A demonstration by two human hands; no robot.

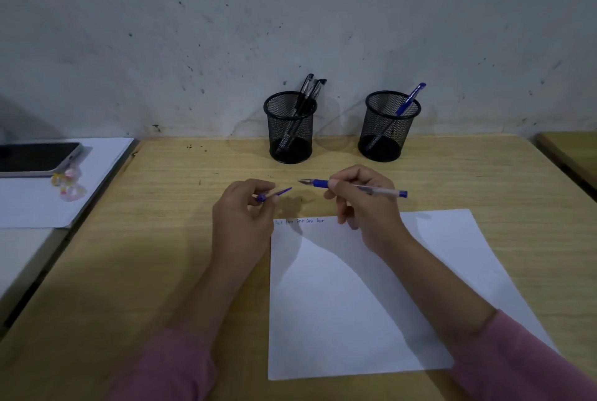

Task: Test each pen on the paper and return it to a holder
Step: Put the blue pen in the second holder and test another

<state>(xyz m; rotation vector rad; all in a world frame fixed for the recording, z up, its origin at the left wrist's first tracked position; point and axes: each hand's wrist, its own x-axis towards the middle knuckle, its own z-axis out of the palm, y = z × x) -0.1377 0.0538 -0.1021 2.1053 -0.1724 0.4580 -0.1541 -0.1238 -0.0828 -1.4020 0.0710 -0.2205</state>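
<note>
My right hand (361,203) grips an uncapped blue pen (318,183) with its tip pointing left, above the top edge of the white paper (349,303). My left hand (240,223) pinches the pen's blue cap (274,194), a short gap from the tip. A few short scribbles run along the paper's top left edge. Two black mesh holders stand by the wall: the left holder (290,129) has several black pens (308,90), the right holder (386,129) has one blue pen (410,98).
A dark phone (35,158) lies on white sheets (38,203) at the left, with small wrapped candies (69,184) beside it. The wooden desk (161,239) meets a grey wall behind the holders. Another desk's edge (571,148) shows at the far right.
</note>
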